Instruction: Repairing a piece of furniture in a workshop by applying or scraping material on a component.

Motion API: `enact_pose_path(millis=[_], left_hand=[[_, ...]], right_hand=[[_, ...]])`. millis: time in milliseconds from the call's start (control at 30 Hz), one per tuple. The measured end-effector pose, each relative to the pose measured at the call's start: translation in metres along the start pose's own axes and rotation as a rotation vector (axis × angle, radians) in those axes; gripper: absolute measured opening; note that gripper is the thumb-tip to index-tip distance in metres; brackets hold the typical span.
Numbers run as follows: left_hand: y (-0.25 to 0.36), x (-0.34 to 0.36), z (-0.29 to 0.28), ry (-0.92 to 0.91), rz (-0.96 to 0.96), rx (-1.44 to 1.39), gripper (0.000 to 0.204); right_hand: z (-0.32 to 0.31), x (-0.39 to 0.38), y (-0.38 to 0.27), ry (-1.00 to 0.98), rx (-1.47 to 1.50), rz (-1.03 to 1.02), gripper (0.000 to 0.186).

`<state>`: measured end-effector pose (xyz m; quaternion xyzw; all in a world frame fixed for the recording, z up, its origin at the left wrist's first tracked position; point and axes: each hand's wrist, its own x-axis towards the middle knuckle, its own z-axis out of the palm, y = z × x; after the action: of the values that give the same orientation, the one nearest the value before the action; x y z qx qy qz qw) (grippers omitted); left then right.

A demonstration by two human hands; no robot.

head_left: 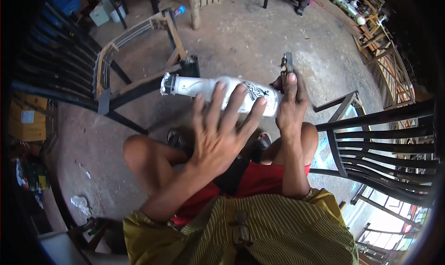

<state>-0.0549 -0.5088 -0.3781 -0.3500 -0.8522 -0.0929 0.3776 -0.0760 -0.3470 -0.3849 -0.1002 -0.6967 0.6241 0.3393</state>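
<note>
Fingers of the right hand (291, 108) clamp one end of a smooth white plastic bottle (221, 94) lying level above the knees, together with a thin dark metal tool (286, 65). The left hand (221, 126) spreads flat against the bottle. Below the bottle lies stained concrete floor (241, 38); dark slatted wooden chairs (384, 144) flank it.

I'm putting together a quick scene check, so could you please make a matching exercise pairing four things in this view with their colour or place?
Things:
1. bottle
2. left hand
3. right hand
4. black chair

Descriptions:
A. at the bottle's base end, also gripping a small dark tool
B. white, lying sideways above the knees
C. stands to the person's right
D. fingers spread, laid flat over the bottle

Pairs: 1-B, 2-D, 3-A, 4-C
</note>
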Motion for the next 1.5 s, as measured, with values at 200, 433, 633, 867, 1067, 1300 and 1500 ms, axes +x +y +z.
enact_pose_path(millis=[200,433,633,867,1067,1300,1500], left_hand=[[-0.024,0.037,0.03,-0.204,0.081,-0.109,0.047],[-0.13,0.037,0.04,0.266,-0.132,-0.43,0.047],[-0.125,0.049,0.041,0.558,-0.654,-1.725,0.042],[-0.121,0.018,0.047,0.635,-0.847,-1.775,0.054],[-0.126,0.014,0.041,0.641,-0.925,-1.604,0.075],[-0.11,0.011,0.017,0.577,-0.895,-1.429,0.069],[-0.098,-0.001,0.027,0.458,-0.679,-1.771,0.045]], right_hand=[[0.013,-0.002,-0.026,-0.007,-0.131,-0.147,0.041],[0.001,0.001,0.013,-0.09,0.511,0.372,0.036],[0.019,-0.051,0.012,-0.407,0.718,0.718,0.032],[0.034,-0.073,-0.008,-0.477,1.023,0.757,0.025],[0.038,-0.077,-0.002,-0.523,1.053,0.725,0.026],[0.041,-0.08,-0.002,-0.498,0.936,0.688,0.029],[0.042,-0.079,-0.006,-0.526,0.812,0.609,0.03]])
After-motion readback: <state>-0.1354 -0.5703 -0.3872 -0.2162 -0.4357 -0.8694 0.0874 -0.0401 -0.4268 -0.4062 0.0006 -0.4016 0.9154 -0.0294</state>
